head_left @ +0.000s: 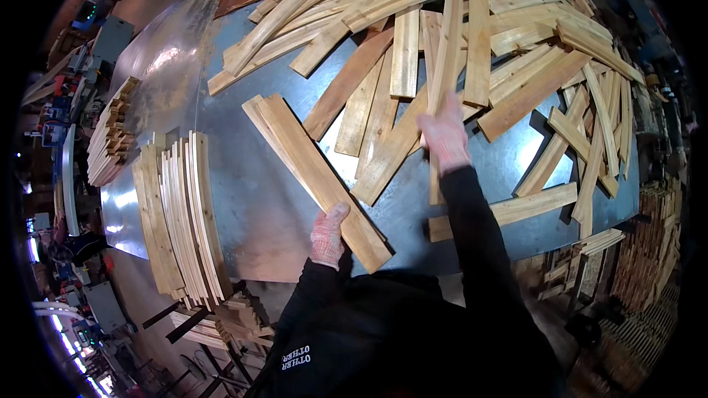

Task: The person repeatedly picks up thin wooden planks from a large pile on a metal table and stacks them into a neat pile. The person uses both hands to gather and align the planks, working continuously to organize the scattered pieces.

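Pale wooden boards lie on a grey metal tabletop (243,206). My left hand (328,236), in a pinkish-white glove, is closed round the near part of a small stack of boards (317,166). Its thumb presses on the top board, and the stack slants away to the far left. To the right, my gloved right hand (445,136) is blurred by motion. It lies closed over a long narrow board (448,44) that reaches into the loose heap; its fingertips are smeared.
A loose heap of boards (509,22) spreads over the far and right side. Boards stand in a neat row (181,214) at the table's left edge, with another stack (112,133) beyond. One board (509,210) lies near the front edge. Racks of wood (649,243) stand at right.
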A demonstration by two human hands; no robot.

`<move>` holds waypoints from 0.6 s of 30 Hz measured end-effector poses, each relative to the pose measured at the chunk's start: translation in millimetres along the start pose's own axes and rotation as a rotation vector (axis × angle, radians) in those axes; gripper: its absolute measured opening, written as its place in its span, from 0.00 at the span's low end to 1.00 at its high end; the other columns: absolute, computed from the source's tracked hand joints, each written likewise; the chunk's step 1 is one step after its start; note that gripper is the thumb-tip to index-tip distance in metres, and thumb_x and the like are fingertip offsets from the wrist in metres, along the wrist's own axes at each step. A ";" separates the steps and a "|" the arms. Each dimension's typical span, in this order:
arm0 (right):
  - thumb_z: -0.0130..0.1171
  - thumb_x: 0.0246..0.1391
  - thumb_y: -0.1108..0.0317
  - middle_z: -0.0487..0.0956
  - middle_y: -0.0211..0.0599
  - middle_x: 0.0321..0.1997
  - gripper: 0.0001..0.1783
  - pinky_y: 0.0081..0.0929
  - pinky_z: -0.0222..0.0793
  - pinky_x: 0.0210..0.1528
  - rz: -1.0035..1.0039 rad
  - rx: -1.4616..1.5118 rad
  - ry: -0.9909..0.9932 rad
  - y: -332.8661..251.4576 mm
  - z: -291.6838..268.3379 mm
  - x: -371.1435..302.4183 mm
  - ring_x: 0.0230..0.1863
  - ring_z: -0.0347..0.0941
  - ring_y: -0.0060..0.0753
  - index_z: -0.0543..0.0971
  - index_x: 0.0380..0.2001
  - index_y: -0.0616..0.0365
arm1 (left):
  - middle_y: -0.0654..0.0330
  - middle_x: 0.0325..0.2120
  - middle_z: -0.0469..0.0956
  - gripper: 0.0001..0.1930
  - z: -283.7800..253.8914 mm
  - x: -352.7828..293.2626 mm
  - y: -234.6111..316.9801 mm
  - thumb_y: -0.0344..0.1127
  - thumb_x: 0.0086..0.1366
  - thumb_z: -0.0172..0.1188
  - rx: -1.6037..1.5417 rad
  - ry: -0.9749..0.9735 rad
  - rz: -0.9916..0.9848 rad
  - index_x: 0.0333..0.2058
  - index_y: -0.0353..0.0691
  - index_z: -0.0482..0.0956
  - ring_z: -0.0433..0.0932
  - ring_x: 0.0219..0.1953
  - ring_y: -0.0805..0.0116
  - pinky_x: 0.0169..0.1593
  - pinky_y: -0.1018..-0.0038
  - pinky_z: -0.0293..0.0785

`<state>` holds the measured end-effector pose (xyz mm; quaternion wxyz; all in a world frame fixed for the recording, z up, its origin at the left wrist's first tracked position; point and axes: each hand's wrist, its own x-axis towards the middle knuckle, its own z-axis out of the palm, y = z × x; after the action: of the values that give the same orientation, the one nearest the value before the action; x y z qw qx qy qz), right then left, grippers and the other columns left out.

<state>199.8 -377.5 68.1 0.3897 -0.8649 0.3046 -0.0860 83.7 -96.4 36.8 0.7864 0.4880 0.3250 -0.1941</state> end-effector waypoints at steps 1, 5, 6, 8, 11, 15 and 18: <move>0.67 0.47 0.68 0.67 0.57 0.64 0.46 0.44 0.68 0.63 -0.009 0.264 -0.103 -10.8 -2.6 -39.6 0.62 0.69 0.53 0.59 0.68 0.61 | 0.58 0.42 0.80 0.20 -8.0 2.2 4.1 0.33 0.63 0.67 0.035 0.007 0.008 0.52 0.36 0.74 0.81 0.42 0.63 0.46 0.64 0.81; 0.70 0.48 0.68 0.65 0.60 0.66 0.48 0.47 0.66 0.65 -0.195 0.253 -0.224 11.5 17.7 -192.9 0.63 0.66 0.62 0.58 0.71 0.59 | 0.57 0.41 0.80 0.24 -33.7 23.8 9.4 0.41 0.63 0.69 0.225 0.018 0.027 0.52 0.34 0.74 0.80 0.42 0.64 0.46 0.67 0.79; 0.70 0.49 0.65 0.64 0.62 0.67 0.48 0.48 0.65 0.65 -0.482 0.112 -0.143 20.9 23.8 -222.8 0.64 0.65 0.66 0.60 0.71 0.57 | 0.56 0.41 0.79 0.26 -36.2 28.9 9.9 0.43 0.62 0.70 0.274 0.021 0.036 0.52 0.33 0.73 0.80 0.42 0.64 0.44 0.67 0.78; 0.66 0.55 0.60 0.61 0.62 0.69 0.40 0.48 0.64 0.66 -0.430 -0.018 -0.523 -2.9 12.7 -242.4 0.66 0.62 0.67 0.64 0.69 0.52 | 0.57 0.41 0.78 0.31 -33.4 17.3 21.2 0.48 0.62 0.70 0.308 -0.051 0.039 0.55 0.33 0.72 0.78 0.43 0.65 0.47 0.69 0.76; 0.58 0.62 0.58 0.72 0.56 0.62 0.31 0.44 0.71 0.58 -0.586 -0.191 -0.740 -18.2 19.4 -225.3 0.59 0.71 0.63 0.68 0.67 0.48 | 0.58 0.43 0.78 0.31 -41.7 15.0 18.8 0.43 0.63 0.69 0.097 -0.139 -0.013 0.59 0.34 0.70 0.78 0.43 0.66 0.48 0.70 0.76; 0.56 0.58 0.67 0.83 0.40 0.42 0.21 0.34 0.80 0.39 -1.149 -0.046 -0.463 -38.0 37.4 -99.1 0.40 0.82 0.40 0.77 0.55 0.57 | 0.56 0.42 0.80 0.26 -53.9 33.1 11.4 0.32 0.61 0.65 0.225 -0.049 -0.032 0.57 0.33 0.71 0.79 0.42 0.65 0.47 0.67 0.79; 0.49 0.58 0.71 0.79 0.44 0.57 0.25 0.42 0.72 0.55 -1.292 -0.432 0.019 -71.4 59.5 105.8 0.54 0.77 0.45 0.73 0.60 0.57 | 0.54 0.42 0.80 0.24 -48.3 8.0 56.1 0.34 0.61 0.65 0.108 -0.051 -0.050 0.55 0.33 0.74 0.81 0.40 0.62 0.44 0.64 0.81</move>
<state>340.2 -366.9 70.0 0.0761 -0.9307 -0.2596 -0.2462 108.8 -27.9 52.2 0.7618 0.5164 0.3062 -0.2433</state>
